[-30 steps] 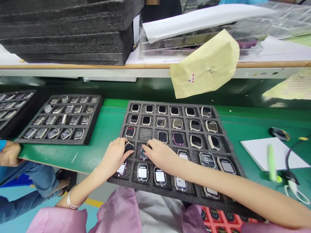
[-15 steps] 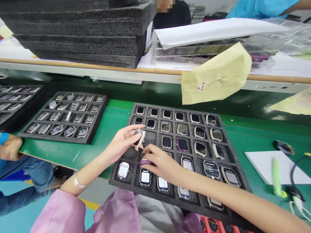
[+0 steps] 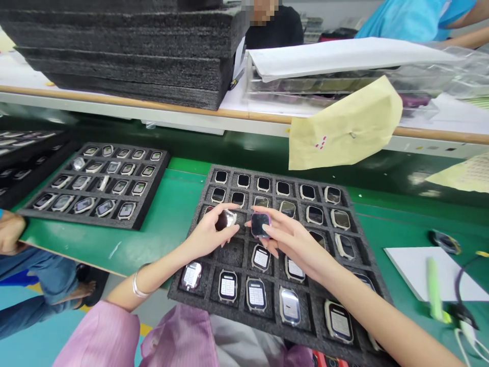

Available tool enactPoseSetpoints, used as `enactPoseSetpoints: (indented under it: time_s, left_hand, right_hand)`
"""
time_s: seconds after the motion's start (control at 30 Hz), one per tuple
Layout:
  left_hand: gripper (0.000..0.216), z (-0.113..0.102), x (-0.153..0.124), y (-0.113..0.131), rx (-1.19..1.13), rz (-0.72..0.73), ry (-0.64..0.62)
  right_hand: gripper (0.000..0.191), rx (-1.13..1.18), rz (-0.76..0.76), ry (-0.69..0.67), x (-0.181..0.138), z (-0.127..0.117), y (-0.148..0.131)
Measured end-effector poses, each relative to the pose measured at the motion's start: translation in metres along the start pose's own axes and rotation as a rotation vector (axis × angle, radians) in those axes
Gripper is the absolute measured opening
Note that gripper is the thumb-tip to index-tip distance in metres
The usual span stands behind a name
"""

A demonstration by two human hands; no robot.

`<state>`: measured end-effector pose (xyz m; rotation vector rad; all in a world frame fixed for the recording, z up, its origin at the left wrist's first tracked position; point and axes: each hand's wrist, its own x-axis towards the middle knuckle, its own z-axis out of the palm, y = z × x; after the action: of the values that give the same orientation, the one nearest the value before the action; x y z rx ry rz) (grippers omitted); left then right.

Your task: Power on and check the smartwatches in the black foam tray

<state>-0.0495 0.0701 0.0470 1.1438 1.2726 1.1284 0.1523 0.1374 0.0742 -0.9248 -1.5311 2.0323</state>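
Note:
My left hand [image 3: 206, 233] pinches a pale-framed smartwatch [image 3: 226, 219] between thumb and fingers, its dark screen tilted. Close beside it, a purple-framed smartwatch [image 3: 260, 224] is gripped in my right hand [image 3: 292, 237], its dark face turned up. Both hands are above a black foam tray [image 3: 241, 290], whose square pockets hold several more smartwatches. Those at the back have dark screens. Toward me, several have lit white screens, such as one watch [image 3: 228, 285] in the front row. My right hand and forearm hide some pockets.
Left of my tray lies a second foam tray [image 3: 147, 206] of watches. A co-worker's hand [image 3: 11, 229] is at the left edge. Stacked foam [image 3: 126, 66] and a hanging yellow paper [image 3: 340, 132] occupy the shelf. A white pad [image 3: 408, 265] and cables [image 3: 468, 316] lie right.
My right hand has lifted the purple watch from the tray's near left and moved right and away from me. My left hand has shifted slightly right, still holding its watch.

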Motion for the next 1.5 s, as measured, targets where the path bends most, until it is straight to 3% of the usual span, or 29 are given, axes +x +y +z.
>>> enactPoseSetpoints:
  time_s: [0.17, 0.43, 0.53, 0.73, 1.5]
  left_hand:
    - [0.042, -0.002, -0.003, -0.005, 0.144, 0.069, 0.027]
    - [0.05, 0.002, -0.008, -0.01, 0.285, 0.158, 0.0]
    - [0.049, 0.001, -0.009, -0.011, 0.281, 0.167, -0.008]
    - [0.046, 0.001, -0.008, -0.009, 0.277, 0.147, 0.006]
    - [0.037, -0.002, -0.007, -0.013, 0.227, 0.137, -0.061]
  right_hand:
    - [0.045, 0.105, 0.003, -0.076, 0.001, 0.0, 0.005]
    - [0.033, 0.027, -0.08, -0.065, 0.0, -0.007, 0.006]
    - [0.033, 0.01, -0.103, -0.084, -0.001, -0.009, 0.006]
    - [0.04, 0.221, -0.04, -0.217, 0.002, -0.007, 0.012]
    - [0.036, 0.163, 0.0, -0.193, 0.003, -0.006, 0.013]
